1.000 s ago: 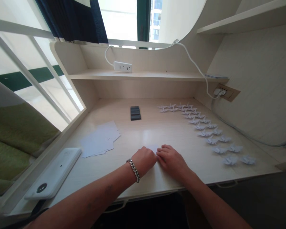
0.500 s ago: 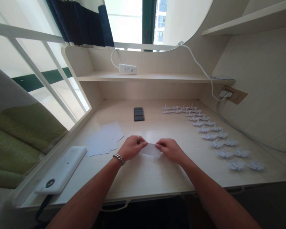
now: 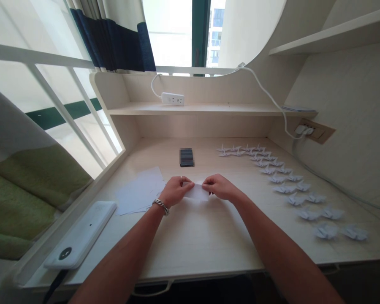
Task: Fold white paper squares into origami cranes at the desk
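A folded white paper (image 3: 196, 192) is held just above the light wooden desk (image 3: 209, 236) between both hands. My left hand (image 3: 175, 191), with a ring and a chain bracelet, pinches its left end. My right hand (image 3: 219, 186) pinches its right end. A loose pile of white paper sheets (image 3: 141, 191) lies just left of my left hand. Several folded white paper cranes (image 3: 288, 185) run in a curved double row across the right side of the desk.
A small dark object (image 3: 186, 157) lies beyond my hands. A white power bank (image 3: 80, 239) rests at the desk's left edge. On the shelf sits a white power strip (image 3: 172, 99), its cable leading to a wall socket (image 3: 313, 130) on the right.
My hands have lifted from pressing the paper flat near the front edge and moved apart, each now pinching one end of the folded strip. The view has shifted slightly forward.
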`<state>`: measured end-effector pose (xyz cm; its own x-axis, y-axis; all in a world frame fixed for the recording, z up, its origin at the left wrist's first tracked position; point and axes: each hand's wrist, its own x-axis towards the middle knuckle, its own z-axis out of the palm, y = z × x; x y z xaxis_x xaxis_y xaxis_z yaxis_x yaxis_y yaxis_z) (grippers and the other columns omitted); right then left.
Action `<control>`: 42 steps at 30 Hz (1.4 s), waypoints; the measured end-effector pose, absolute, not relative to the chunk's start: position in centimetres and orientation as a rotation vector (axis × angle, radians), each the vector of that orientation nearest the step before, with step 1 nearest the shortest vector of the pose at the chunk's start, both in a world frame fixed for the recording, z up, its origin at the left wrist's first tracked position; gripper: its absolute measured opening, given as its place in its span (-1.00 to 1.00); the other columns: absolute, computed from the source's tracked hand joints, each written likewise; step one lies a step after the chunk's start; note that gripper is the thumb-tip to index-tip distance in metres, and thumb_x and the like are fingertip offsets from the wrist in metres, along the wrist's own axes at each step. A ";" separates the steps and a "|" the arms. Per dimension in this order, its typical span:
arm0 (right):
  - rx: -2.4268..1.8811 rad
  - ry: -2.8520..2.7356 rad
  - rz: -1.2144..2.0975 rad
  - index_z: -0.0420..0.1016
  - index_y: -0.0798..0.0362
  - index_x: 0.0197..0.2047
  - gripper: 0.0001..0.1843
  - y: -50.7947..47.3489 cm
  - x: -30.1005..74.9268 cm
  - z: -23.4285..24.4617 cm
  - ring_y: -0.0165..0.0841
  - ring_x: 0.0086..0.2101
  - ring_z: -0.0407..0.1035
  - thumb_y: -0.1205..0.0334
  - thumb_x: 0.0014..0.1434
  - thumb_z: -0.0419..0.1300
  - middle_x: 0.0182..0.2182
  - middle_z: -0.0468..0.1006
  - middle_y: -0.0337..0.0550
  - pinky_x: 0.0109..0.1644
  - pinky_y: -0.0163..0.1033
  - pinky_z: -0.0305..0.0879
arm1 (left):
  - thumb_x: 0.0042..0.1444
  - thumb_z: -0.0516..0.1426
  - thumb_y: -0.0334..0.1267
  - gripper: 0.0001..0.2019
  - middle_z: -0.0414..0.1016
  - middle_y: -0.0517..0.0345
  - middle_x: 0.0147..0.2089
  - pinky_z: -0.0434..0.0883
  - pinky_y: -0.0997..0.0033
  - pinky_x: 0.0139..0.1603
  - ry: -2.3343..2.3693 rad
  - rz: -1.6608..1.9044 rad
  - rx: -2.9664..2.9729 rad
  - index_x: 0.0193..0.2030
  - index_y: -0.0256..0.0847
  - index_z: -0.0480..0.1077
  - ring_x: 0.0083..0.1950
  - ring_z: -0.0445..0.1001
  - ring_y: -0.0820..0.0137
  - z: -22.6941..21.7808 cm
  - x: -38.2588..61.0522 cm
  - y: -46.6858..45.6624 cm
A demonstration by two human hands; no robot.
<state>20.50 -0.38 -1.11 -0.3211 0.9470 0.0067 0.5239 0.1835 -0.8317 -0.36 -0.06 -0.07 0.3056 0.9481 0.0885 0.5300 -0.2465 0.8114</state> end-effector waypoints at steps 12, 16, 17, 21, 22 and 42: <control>-1.282 -2.089 0.818 0.53 0.09 -0.42 -0.83 0.7 18.8 -1.1 -0.40 -0.43 0.35 0.25 0.05 0.12 -0.46 0.54 -0.20 -0.36 -0.34 0.17 | 0.00 0.13 -0.07 -0.71 0.53 0.14 -0.46 0.25 0.45 -0.42 1.322 0.832 1.923 -0.38 -0.24 0.56 -0.42 0.41 0.38 -1.9 -0.5 0.8; -1.285 -2.024 1.032 0.50 0.12 -0.42 -0.84 0.7 21.0 -1.2 -0.40 -0.45 0.37 0.31 0.03 0.09 -0.51 0.53 -0.19 -0.38 -0.35 0.20 | -0.03 0.15 -0.06 -0.70 0.52 0.13 -0.46 0.25 0.45 -0.43 1.363 0.870 1.835 -0.37 -0.27 0.55 -0.44 0.38 0.40 -1.5 -1.4 1.0; -1.297 -1.996 1.039 0.50 0.12 -0.43 -0.85 0.7 21.4 -1.3 -0.40 -0.44 0.37 0.32 0.02 0.09 -0.50 0.53 -0.17 -0.37 -0.34 0.21 | -0.03 0.16 -0.06 -0.70 0.52 0.12 -0.46 0.25 0.45 -0.43 1.368 0.882 1.814 -0.37 -0.28 0.55 -0.44 0.38 0.40 -1.4 -1.6 1.0; -1.295 -1.852 1.015 0.49 0.14 -0.32 -0.79 0.3 21.4 -1.6 -0.38 -0.41 0.39 0.19 0.10 0.12 -0.44 0.53 -0.14 -0.35 -0.33 0.25 | -0.03 0.16 -0.06 -0.70 0.53 0.09 -0.44 0.27 0.45 -0.42 1.344 0.915 1.773 -0.37 -0.29 0.54 -0.43 0.40 0.39 -1.4 -1.5 0.7; -1.249 -1.867 1.017 0.50 0.13 -0.27 -0.77 0.2 20.9 -1.7 -0.39 -0.40 0.38 0.15 0.12 0.12 -0.41 0.53 -0.15 -0.36 -0.34 0.24 | -0.02 0.15 -0.07 -0.70 0.54 0.09 -0.44 0.27 0.45 -0.42 1.334 0.915 1.774 -0.37 -0.29 0.54 -0.43 0.40 0.38 -1.4 -1.4 0.5; -1.217 -1.823 1.098 0.48 0.13 -0.43 -0.80 0.9 21.8 -2.7 -0.45 -0.56 0.25 0.15 0.03 0.19 -0.61 0.40 -0.27 -0.46 -0.33 0.14 | -0.07 0.16 -0.19 -0.82 0.48 0.13 -0.50 0.32 0.46 -0.43 1.237 0.808 1.627 -0.45 -0.28 0.45 -0.47 0.41 0.45 0.0 -3.4 0.9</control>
<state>21.76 0.91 -2.75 -0.3347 0.9389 0.0800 0.3683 0.2084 -0.9060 -3.44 0.87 -0.03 0.2828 0.9589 -0.0237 0.3631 -0.0842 0.9280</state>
